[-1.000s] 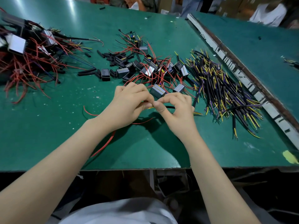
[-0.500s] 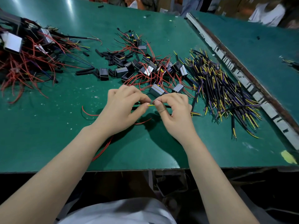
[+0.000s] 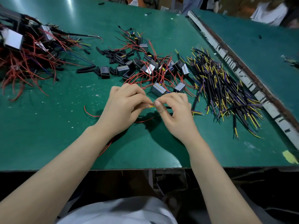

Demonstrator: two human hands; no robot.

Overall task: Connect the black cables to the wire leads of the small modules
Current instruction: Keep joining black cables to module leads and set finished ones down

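Yellow lead point(image 3: 152, 106) sitting between both hands above green table point(image 3: 48, 135). Left hand point(image 3: 124, 109) pinching red wire point(image 3: 90, 113); right hand point(image 3: 175, 109) pinching black cable point(image 3: 168, 107). Modules point(image 3: 158, 89) lying just beyond; cable pile point(image 3: 226, 88) lying at right.

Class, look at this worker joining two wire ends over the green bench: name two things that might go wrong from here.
1. The left hand and right hand pinch only short wire tips, so the join may slip apart.
2. The red lead trails across the bench under the left forearm and might snag.
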